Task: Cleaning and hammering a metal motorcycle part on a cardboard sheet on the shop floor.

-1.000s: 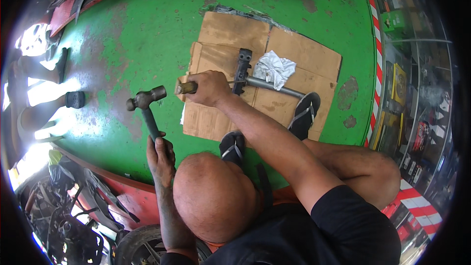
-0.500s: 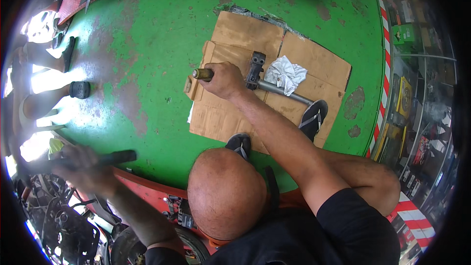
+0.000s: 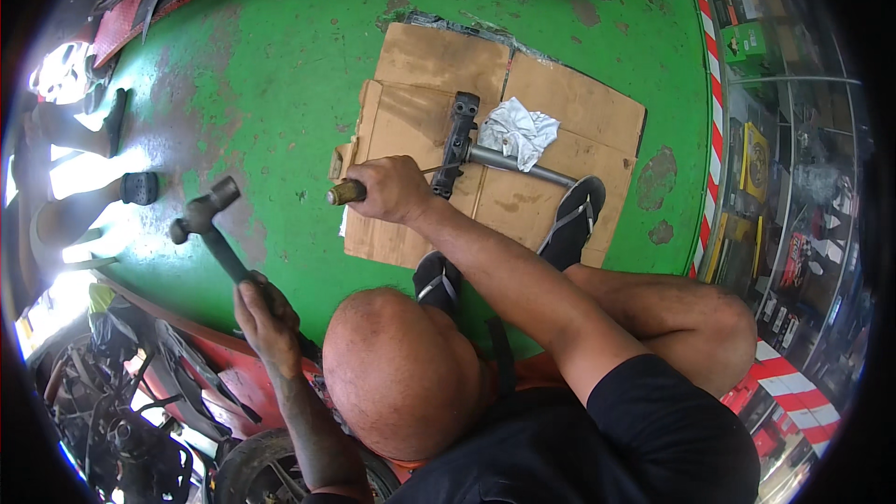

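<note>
My left hand (image 3: 267,319) is closed round the dark handle of a hammer (image 3: 219,224), its metal head raised above the green floor at left. The fingers of my right hand (image 3: 394,189) wrap a screwdriver (image 3: 347,191) with a yellowish-brown, metal-capped handle. A thin length of its shaft runs from my fist toward a black clamp bracket (image 3: 456,145); the tip's contact is hard to see. A grey metal tube (image 3: 518,164) joins the bracket, its far end by my right sandal (image 3: 574,221). A crumpled white rag (image 3: 519,131) lies against the tube.
Flattened brown cardboard (image 3: 597,112) lies beneath the parts. My left sandal (image 3: 437,278) is at its near edge. Motorcycle parts (image 3: 121,429) crowd the lower left. Other people's legs (image 3: 89,196) show at far left. A glass display case (image 3: 793,177) lines the right, beyond red-white tape (image 3: 717,131).
My left hand has swung the hammer rightward and inward from the far left; it was blurred before. My right hand, with the screwdriver, has come slightly nearer along the bracket. The view has shifted a little.
</note>
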`<state>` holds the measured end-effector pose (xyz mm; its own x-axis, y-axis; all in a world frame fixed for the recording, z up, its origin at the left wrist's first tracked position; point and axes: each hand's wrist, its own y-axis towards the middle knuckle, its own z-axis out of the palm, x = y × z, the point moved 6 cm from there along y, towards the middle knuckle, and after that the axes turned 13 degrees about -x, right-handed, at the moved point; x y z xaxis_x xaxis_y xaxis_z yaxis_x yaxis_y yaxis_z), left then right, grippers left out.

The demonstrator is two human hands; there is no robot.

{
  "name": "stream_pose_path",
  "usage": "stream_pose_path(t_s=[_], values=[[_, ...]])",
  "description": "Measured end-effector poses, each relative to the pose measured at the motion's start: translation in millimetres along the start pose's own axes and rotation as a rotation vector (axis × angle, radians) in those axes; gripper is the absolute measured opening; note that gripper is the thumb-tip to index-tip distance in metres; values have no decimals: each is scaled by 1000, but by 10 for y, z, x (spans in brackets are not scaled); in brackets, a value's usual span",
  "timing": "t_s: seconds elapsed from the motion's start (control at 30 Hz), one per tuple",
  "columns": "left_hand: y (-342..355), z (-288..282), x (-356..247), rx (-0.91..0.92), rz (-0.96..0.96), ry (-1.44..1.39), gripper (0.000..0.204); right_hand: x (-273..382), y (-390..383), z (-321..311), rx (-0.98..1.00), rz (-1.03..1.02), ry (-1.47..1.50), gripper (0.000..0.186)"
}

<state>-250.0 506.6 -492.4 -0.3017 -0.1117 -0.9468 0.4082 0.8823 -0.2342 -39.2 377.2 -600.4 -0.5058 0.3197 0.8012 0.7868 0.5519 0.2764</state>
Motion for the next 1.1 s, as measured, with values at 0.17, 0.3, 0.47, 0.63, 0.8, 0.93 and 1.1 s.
stream_pose_path(t_s=[0.17,0.3,0.47,0.63,0.8,0.93,1.1], values=[[-191,-54,316,18,-14,58,30,-190,-13,28,-28,-16,-55,25],[-236,-92,527,-1,-62,80,29,-238,-49,98,-56,-46,-80,23],[-230,-17,697,13,-166,84,29,-168,-98,102,-163,-112,-54,23],[-236,67,1001,-5,-202,100,29,-165,-75,137,-165,-110,-94,22],[-185,24,686,178,-288,190,32,-199,-15,145,-206,-74,-113,22],[172,-365,-478,-304,-87,3,37,-206,-36,179,-179,-70,-108,24],[34,146,-495,-351,83,-379,34,-250,-6,153,-207,-65,-99,24]])
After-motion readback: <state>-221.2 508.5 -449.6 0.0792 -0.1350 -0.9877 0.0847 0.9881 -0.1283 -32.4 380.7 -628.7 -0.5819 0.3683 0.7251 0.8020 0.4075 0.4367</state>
